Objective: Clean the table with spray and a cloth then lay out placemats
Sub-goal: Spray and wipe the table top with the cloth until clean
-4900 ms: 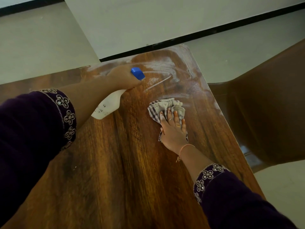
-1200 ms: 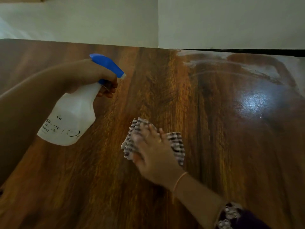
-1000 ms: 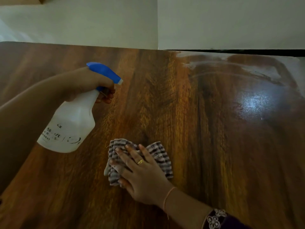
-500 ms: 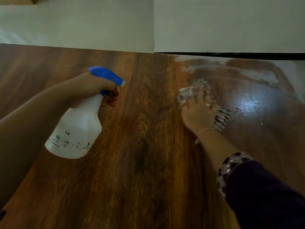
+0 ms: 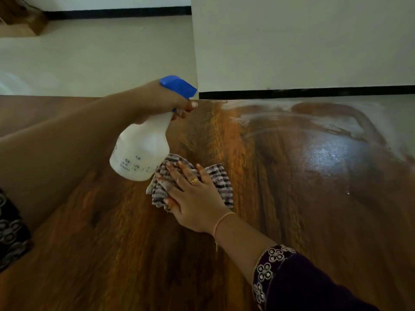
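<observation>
Two hands at work: our left hand (image 5: 155,97) grips the white plastic spray bottle (image 5: 141,156), blue head aimed right, above the glossy brown wooden table (image 5: 280,221); our right hand (image 5: 197,200) presses flat on the crumpled checked cloth (image 5: 221,179). Pale streaks (image 5: 336,124), probably spray, lie far-right, nearer that hand.

Right hand (image 5: 195,199) slid the cloth (image 5: 221,182) back toward the bottle (image 5: 141,153).

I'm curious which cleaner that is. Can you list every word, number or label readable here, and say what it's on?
On the spray bottle: a few short lines of dark print low on its white side, too small and blurred to read; no brand can be made out.
On the cloth, the table and the sleeve: no text, only stripes, wood grain and flower embroidery.
</observation>
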`<state>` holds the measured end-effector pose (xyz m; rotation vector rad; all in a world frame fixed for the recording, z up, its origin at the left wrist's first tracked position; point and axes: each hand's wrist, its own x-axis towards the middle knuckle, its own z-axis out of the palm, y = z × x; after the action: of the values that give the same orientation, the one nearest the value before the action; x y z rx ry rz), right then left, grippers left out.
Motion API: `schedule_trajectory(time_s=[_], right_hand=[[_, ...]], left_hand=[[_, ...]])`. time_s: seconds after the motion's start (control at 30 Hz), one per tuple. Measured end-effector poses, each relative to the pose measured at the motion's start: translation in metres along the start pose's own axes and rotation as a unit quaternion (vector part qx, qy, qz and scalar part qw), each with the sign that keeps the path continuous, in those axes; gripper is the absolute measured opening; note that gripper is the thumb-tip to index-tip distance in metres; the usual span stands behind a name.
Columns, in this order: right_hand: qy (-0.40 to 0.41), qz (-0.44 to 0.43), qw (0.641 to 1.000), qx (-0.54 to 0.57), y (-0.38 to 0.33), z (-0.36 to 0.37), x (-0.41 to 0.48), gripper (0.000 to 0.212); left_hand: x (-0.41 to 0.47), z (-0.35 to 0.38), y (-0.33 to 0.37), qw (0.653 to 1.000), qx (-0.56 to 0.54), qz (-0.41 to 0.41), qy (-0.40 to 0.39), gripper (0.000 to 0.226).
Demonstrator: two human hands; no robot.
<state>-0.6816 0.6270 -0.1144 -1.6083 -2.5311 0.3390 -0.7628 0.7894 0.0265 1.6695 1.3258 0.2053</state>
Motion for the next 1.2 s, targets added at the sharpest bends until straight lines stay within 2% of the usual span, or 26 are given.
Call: schedule_trajectory(time_s=[0.2,0.3,0.37,0.43,0.47,0.57,0.63,0.7,0.8,0.83,0.9,0.97,1.0,1.1,1.13,1.2], right_hand=[[0.001,0.105,0.994,-0.025,0.078,-0.011,-0.012,0.056],[0.006,0.159,0.986,-0.047,0.113,-0.018,-0.025,0.057],[0.005,0.172,0.984,-0.048,0.118,-0.019,-0.028,0.059],[0.009,0.175,0.984,-0.043,0.116,-0.02,-0.027,0.061],[0.011,0.177,0.983,-0.04,0.115,-0.02,-0.027,0.061],[0.013,0.179,0.983,-0.038,0.115,-0.021,-0.027,0.059],[0.014,0.175,0.984,-0.036,0.116,-0.02,-0.028,0.058],[0.018,0.172,0.985,-0.027,0.115,-0.021,-0.028,0.058],[0.02,0.171,0.985,-0.028,0.115,-0.021,-0.028,0.058],[0.021,0.17,0.985,-0.029,0.115,-0.021,-0.028,0.058],[0.024,0.166,0.986,-0.023,0.116,-0.021,-0.028,0.057],[0.024,0.163,0.986,-0.02,0.117,-0.02,-0.028,0.057],[0.026,0.162,0.986,-0.021,0.118,-0.021,-0.027,0.057],[0.026,0.16,0.987,-0.022,0.116,-0.02,-0.028,0.057],[0.024,0.161,0.986,-0.025,0.116,-0.02,-0.027,0.057],[0.021,0.162,0.986,-0.028,0.116,-0.02,-0.023,0.057]], left_hand=[[0.04,-0.004,0.016,0.996,0.086,0.013,-0.004,0.008],[0.057,-0.004,0.021,0.981,0.185,0.055,-0.014,0.021],[0.066,-0.002,0.025,0.954,0.288,0.087,0.012,0.034],[0.074,0.001,0.034,0.937,0.335,0.095,0.031,0.037],[0.078,0.003,0.039,0.934,0.345,0.09,0.017,0.036],[0.084,0.007,0.053,0.945,0.31,0.04,-0.094,0.027],[0.088,0.01,0.06,0.956,0.262,0.01,-0.129,0.024],[0.093,0.014,0.063,0.958,0.272,0.028,-0.089,0.027],[0.101,0.021,0.065,0.938,0.33,0.097,0.031,0.036],[0.103,0.022,0.066,0.943,0.318,0.099,0.024,0.033],[0.103,0.024,0.065,0.954,0.283,0.083,-0.045,0.023],[0.102,0.026,0.063,0.951,0.286,0.065,-0.094,0.016],[0.103,0.028,0.061,0.947,0.302,0.068,-0.086,0.017],[0.108,0.032,0.055,0.932,0.347,0.1,0.014,0.028],[0.109,0.033,0.053,0.93,0.354,0.096,0.021,0.029],[0.111,0.031,0.051,0.941,0.333,0.065,-0.016,0.027]])
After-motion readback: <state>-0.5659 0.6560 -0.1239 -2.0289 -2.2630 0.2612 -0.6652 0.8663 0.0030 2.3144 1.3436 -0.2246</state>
